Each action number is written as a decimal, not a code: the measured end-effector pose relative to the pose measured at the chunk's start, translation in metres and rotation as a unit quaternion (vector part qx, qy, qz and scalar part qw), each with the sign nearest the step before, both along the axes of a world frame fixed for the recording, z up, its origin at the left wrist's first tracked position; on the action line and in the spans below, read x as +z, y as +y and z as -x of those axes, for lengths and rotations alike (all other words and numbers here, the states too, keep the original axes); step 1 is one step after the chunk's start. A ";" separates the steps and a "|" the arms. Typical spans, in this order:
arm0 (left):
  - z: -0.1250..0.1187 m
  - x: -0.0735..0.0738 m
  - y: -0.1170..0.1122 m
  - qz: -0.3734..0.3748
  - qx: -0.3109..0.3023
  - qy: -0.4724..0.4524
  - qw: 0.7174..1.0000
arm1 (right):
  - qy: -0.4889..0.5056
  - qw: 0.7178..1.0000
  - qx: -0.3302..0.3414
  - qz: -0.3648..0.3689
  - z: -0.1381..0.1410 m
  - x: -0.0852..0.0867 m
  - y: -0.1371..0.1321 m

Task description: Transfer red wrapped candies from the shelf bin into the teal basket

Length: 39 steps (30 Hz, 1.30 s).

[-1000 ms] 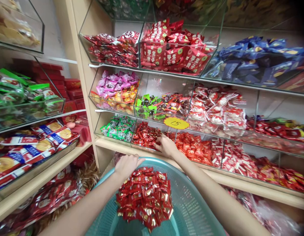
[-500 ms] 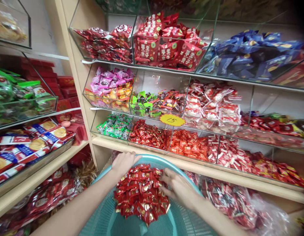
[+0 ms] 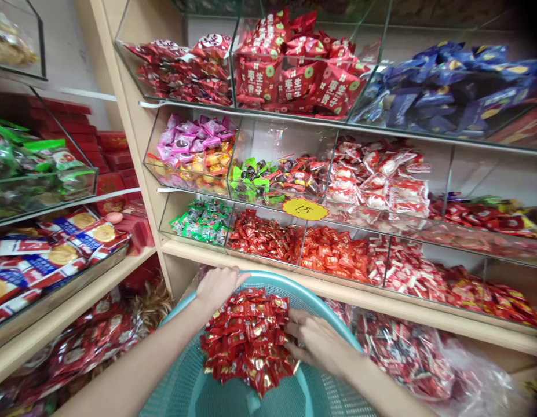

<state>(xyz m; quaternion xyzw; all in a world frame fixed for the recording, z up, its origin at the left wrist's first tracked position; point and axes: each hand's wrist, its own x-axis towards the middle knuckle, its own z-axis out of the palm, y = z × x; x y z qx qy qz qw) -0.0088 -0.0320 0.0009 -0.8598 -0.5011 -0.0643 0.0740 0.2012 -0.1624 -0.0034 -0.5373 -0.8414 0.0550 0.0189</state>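
A teal plastic basket (image 3: 296, 286) with perforated sides stands in front of me. Inside it lies a heap of red-wrapped candies (image 3: 251, 336) with gold ends. My left hand (image 3: 218, 288) is closed over the far left part of the basket rim, its thumb lying along the rim. At the heap's right side, my right hand (image 3: 318, 336) is inside the basket with its fingers a little apart, slightly blurred. Its fingertips are at the edge of the candies, and no candy shows in its grasp.
Clear divided bins of wrapped sweets line the shelves ahead, among them red candies (image 3: 266, 237) and orange-red candies (image 3: 335, 255). A yellow tag (image 3: 305, 208) marked 15 hangs there. Bagged sweets (image 3: 407, 353) sit low right; packaged biscuits (image 3: 64, 255) fill a left shelf.
My right hand has shifted slightly right and down, off the edge of the heap. The left hand stays on the rim. The view has moved a little.
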 end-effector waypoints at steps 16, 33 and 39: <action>0.001 -0.001 0.001 0.010 0.007 0.000 1.000 | -0.072 0.996 0.014 -0.058 0.009 -0.014 0.007; 0.001 -0.006 0.006 0.002 0.005 0.000 1.000 | 0.132 0.972 -0.172 -0.088 0.024 0.057 0.124; 0.002 -0.007 0.007 -0.019 0.001 0.010 1.000 | 0.130 0.962 -0.239 -0.018 0.037 0.044 0.179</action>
